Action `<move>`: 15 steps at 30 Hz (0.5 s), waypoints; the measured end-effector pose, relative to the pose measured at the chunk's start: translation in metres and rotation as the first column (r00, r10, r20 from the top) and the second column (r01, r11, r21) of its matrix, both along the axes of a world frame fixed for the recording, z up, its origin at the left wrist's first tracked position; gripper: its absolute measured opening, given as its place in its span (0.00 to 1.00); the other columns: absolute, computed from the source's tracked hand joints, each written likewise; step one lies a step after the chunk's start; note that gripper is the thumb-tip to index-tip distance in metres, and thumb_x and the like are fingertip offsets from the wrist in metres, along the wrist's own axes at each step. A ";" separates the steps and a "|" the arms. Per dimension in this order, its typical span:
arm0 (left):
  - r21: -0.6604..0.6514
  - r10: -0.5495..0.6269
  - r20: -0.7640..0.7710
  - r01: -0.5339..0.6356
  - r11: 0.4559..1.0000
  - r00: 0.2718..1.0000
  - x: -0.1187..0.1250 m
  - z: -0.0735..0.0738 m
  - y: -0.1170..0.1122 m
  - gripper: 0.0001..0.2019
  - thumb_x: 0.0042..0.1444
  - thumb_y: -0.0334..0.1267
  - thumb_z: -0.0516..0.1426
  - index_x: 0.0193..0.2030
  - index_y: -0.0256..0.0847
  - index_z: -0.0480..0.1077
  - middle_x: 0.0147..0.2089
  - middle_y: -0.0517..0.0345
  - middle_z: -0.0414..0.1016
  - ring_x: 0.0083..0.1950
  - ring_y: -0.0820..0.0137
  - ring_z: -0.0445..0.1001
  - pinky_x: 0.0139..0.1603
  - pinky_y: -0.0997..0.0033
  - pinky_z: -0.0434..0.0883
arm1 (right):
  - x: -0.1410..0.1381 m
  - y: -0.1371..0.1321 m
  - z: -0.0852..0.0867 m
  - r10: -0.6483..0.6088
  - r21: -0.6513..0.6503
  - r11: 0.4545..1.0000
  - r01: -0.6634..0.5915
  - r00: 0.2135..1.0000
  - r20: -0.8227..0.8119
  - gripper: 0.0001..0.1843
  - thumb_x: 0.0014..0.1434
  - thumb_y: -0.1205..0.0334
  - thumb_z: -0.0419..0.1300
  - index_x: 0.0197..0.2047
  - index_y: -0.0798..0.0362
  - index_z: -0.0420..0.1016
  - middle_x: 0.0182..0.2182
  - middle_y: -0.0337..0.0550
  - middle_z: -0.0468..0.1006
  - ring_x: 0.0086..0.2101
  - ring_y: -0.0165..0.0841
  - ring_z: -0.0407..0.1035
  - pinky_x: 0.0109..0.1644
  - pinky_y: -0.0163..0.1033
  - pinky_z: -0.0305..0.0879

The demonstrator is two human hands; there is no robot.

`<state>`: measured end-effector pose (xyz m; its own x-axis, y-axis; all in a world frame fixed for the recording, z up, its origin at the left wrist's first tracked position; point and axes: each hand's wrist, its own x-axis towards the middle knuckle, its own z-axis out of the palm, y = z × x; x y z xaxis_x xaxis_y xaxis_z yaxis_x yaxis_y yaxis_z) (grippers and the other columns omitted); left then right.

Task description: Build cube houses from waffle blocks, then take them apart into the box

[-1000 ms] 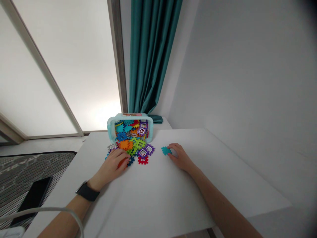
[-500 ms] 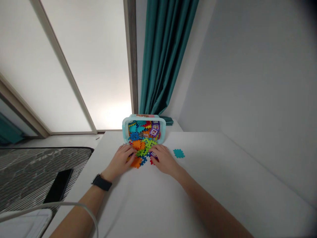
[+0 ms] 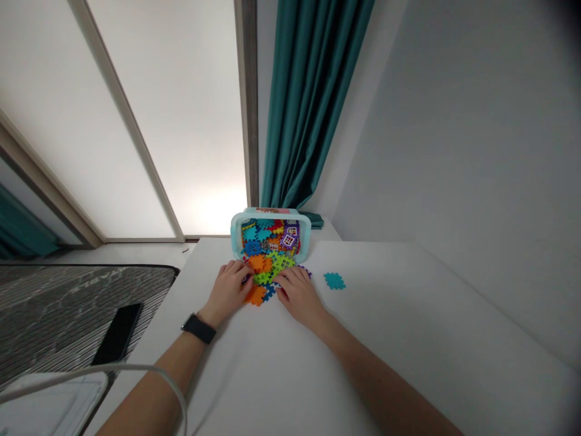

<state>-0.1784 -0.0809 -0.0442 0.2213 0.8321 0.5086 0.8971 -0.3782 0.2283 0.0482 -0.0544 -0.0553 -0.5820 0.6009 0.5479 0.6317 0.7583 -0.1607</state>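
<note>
A light blue plastic box (image 3: 236, 233) lies tipped on its side on the white table (image 3: 408, 327), spilling several colourful interlocking toy tiles (image 3: 270, 263). My left hand (image 3: 229, 290), with a black watch on the wrist, rests on the left side of the spilled pile, fingers curled over an orange tile (image 3: 256, 295). My right hand (image 3: 297, 293) lies on the right side of the pile, fingers bent onto the tiles. A single teal tile (image 3: 334, 280) sits alone to the right of my right hand.
A teal curtain (image 3: 308, 103) hangs behind the box next to a bright window. Left of the table is a striped bed cover (image 3: 54, 315) with a black phone (image 3: 118, 333) on it. A white cable (image 3: 113, 372) crosses the lower left.
My right hand left the teal tile and moved left onto the pile. My left hand stayed on the pile's left side. The view shifted left.
</note>
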 end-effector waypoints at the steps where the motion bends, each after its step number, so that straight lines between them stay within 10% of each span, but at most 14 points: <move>1: -0.011 -0.002 -0.001 0.002 1.000 1.000 0.000 0.000 0.000 0.07 0.64 0.35 0.53 0.39 0.42 0.73 0.43 0.53 0.75 0.46 0.60 0.71 0.46 0.58 0.68 | -0.003 0.002 0.003 0.008 0.012 1.000 -0.009 0.999 0.042 0.09 0.61 0.69 0.61 0.45 0.50 0.75 0.42 0.47 0.77 0.46 0.43 0.67 0.55 0.51 0.62; 15: -0.064 -0.057 -0.060 0.054 0.997 0.997 0.002 -0.008 0.000 0.09 0.61 0.34 0.54 0.45 0.43 0.74 0.50 0.53 0.77 0.53 0.58 0.71 0.54 0.53 0.66 | -0.021 0.019 0.000 -0.011 0.081 0.997 -0.005 0.981 0.195 0.06 0.63 0.69 0.60 0.39 0.50 0.76 0.38 0.45 0.75 0.42 0.41 0.66 0.51 0.47 0.61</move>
